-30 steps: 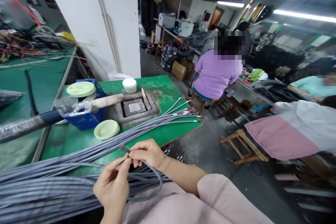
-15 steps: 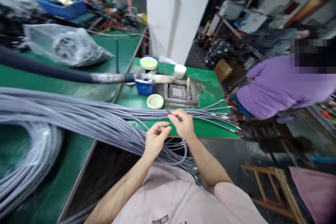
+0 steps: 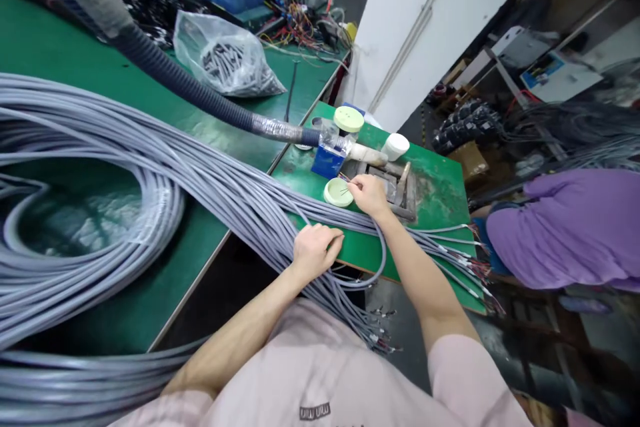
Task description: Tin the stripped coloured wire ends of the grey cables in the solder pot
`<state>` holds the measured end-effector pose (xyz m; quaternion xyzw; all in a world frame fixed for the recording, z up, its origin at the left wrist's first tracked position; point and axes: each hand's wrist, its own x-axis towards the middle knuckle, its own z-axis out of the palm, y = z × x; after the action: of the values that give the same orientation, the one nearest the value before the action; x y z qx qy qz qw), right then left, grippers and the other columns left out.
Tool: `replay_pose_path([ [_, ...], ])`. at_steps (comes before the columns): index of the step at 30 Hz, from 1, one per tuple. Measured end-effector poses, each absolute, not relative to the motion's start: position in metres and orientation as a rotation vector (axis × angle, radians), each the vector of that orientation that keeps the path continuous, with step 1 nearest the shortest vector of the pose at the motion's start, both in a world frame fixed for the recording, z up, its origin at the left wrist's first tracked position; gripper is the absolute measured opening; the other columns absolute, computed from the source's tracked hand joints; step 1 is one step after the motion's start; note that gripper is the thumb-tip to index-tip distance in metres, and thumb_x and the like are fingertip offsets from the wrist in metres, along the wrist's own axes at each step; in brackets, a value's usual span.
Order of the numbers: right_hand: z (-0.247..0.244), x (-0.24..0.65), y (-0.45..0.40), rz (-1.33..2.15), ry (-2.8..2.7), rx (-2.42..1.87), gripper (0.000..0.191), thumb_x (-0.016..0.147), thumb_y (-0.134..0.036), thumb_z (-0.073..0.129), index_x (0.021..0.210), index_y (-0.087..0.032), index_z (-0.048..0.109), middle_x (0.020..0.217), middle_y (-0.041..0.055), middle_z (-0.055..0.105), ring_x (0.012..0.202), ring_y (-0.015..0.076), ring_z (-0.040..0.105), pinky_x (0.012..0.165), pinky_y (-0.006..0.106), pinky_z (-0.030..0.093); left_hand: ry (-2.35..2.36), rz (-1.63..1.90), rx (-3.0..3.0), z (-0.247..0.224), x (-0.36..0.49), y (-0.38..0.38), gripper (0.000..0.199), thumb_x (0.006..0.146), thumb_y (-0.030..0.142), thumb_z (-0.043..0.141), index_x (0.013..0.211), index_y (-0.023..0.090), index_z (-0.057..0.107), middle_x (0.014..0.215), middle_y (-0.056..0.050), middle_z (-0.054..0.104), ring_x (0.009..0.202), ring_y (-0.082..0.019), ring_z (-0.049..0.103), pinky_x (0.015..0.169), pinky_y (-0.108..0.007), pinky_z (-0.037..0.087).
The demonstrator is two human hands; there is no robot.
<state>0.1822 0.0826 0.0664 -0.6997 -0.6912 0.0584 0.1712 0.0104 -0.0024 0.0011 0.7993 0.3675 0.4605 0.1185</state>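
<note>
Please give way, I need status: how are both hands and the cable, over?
Right hand holds cable, wires at green dish. Left hand by bundle, grip unclear. Blue box close beside dish.

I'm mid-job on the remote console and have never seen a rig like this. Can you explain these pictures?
There is no robot: these are a person's bare hands, seen by one camera worn on the head, looking forward and down. The right hand pinches the end of a gray cable, its thin wires showing over a light green dish; whether they touch it is unclear. The left hand is by the cable bundle; I can't tell if it grips anything. On the green table are also a blue box and a white jar.
</note>
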Motion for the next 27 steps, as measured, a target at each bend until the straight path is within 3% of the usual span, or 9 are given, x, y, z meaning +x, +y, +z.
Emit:
replay_pose_path([
  [9,0.065,0.171,0.092,0.042,-2.150,-2.183,0.026,0.084,-0.025,0.049,0.080,-0.017,0.073,0.086,0.0084,0.073,0.083,0.0210,0.061,0.068,0.029,0.037,1.071,1.371,2.337,-0.001,0.008,-0.002,0.015,0.090,0.024,0.054,0.081,0.019,0.065,0.064,-0.001,0.064,0.059,-0.012,0.054,0.060,-0.029,0.032],
  [14,0.072,0.174,0.088,0.026,-2.126,-2.158,0.026,0.082,-0.025,0.049,0.077,-0.017,0.073,0.082,0.0078,0.073,0.077,0.0201,0.061,0.065,0.029,0.036,1.046,1.386,2.329,-0.002,0.007,-0.001,0.014,0.089,0.023,0.054,0.083,0.019,0.065,0.064,0.000,0.063,0.060,-0.013,0.054,0.060,-0.029,0.032],
  [21,0.092,0.231,0.076,-0.076,-1.830,-2.196,0.026,0.079,-0.029,0.052,0.073,-0.015,0.073,0.074,0.0071,0.072,0.068,0.0189,0.061,0.062,0.027,0.037,1.053,1.377,2.319,-0.003,0.008,-0.001,0.014,0.089,0.024,0.054,0.082,0.019,0.065,0.062,0.000,0.062,0.059,-0.013,0.054,0.059,-0.030,0.031],
  [27,0.077,0.277,0.083,-0.101,-1.612,-2.501,0.027,0.079,-0.031,0.054,0.083,-0.016,0.076,0.084,0.0097,0.075,0.080,0.0226,0.066,0.069,0.028,0.043,1.036,1.374,2.325,-0.004,0.009,0.000,0.012,0.089,0.023,0.056,0.084,0.019,0.065,0.062,0.001,0.061,0.059,-0.013,0.052,0.060,-0.030,0.032],
])
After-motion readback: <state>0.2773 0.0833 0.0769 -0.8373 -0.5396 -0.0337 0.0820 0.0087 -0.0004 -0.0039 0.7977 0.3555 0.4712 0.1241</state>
